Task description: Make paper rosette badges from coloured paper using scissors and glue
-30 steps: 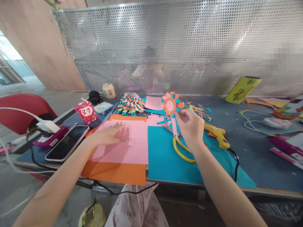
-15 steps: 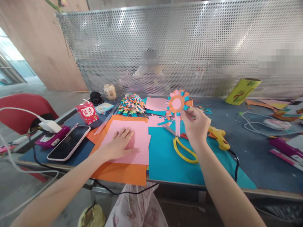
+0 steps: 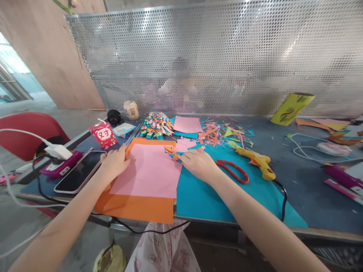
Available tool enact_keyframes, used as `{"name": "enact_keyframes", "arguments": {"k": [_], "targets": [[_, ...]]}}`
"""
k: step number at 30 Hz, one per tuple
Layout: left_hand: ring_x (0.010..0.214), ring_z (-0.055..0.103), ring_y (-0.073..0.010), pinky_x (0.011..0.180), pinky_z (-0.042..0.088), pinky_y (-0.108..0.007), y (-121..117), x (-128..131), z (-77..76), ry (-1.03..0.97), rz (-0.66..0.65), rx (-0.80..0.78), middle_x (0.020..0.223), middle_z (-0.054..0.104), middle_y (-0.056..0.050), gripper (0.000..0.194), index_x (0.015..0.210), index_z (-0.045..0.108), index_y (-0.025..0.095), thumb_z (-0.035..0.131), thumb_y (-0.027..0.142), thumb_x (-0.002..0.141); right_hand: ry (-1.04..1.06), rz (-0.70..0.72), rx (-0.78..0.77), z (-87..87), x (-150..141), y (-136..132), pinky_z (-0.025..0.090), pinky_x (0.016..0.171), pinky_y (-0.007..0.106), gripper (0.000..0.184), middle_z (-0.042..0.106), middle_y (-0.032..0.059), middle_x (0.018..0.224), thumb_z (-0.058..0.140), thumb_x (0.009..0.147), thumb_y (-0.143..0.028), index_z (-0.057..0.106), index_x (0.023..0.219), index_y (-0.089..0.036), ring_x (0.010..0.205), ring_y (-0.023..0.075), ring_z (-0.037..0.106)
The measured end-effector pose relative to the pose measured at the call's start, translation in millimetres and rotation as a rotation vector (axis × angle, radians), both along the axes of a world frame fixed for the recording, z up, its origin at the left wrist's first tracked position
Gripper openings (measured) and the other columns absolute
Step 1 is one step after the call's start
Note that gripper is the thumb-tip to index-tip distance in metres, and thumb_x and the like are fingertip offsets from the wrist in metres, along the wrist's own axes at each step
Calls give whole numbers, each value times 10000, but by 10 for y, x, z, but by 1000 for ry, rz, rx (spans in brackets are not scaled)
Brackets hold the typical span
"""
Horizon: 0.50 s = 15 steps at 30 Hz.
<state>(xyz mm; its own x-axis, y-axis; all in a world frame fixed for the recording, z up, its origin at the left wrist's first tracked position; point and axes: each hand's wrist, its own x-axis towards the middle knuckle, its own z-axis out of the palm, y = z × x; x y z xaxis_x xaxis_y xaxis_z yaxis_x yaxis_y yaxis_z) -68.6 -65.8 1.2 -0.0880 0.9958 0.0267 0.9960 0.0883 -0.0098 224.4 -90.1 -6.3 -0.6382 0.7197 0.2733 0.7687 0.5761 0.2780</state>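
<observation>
My right hand (image 3: 198, 162) is closed round a paper flower (image 3: 171, 153), held low over the pink sheet's right edge. Only its orange and blue strips stick out past my fingers; the rest is hidden. My left hand (image 3: 115, 162) is at the left border of the stacked sheets, fingers bent over the near end of a clear ruler-like strip (image 3: 132, 135). What it grips is hidden. Between the hands a pink sheet (image 3: 150, 172) lies on orange paper (image 3: 136, 207). Blue paper (image 3: 204, 200) extends under my right arm.
A red scissors handle (image 3: 234, 172) and a yellow glue gun (image 3: 262, 164) lie right of my hand. Behind are paper scraps (image 3: 212, 132) and a fringed paper pile (image 3: 157, 125). A phone (image 3: 79, 172), purple power strip (image 3: 61, 166) and red packet (image 3: 103, 135) are left.
My right hand has brought the paper flower down and left from upright above the scissors. My left hand has slid left from flat on the pink sheet to its edge, with fingers now bent.
</observation>
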Motion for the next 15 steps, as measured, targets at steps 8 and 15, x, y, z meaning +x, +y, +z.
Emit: {"name": "enact_keyframes", "arguments": {"k": [8, 15], "targets": [[1276, 463, -408, 974, 365, -588, 108, -71, -43, -44, -44, 27, 1257, 613, -224, 596, 1435, 331, 112, 348, 311, 873, 196, 188, -88, 54, 74, -111, 328, 896, 450, 305, 660, 139, 1169, 472, 845, -221, 646, 1081, -136, 1063, 296, 545], [1149, 605, -281, 991, 445, -404, 261, -242, -92, -509, -111, 135, 1220, 655, -135, 588, 1317, 455, 178, 549, 330, 758, 228, 534, -303, -71, -51, -215, 261, 1011, 479, 413, 675, 79, 1204, 460, 825, -189, 603, 1213, -176, 1220, 251, 513]]}}
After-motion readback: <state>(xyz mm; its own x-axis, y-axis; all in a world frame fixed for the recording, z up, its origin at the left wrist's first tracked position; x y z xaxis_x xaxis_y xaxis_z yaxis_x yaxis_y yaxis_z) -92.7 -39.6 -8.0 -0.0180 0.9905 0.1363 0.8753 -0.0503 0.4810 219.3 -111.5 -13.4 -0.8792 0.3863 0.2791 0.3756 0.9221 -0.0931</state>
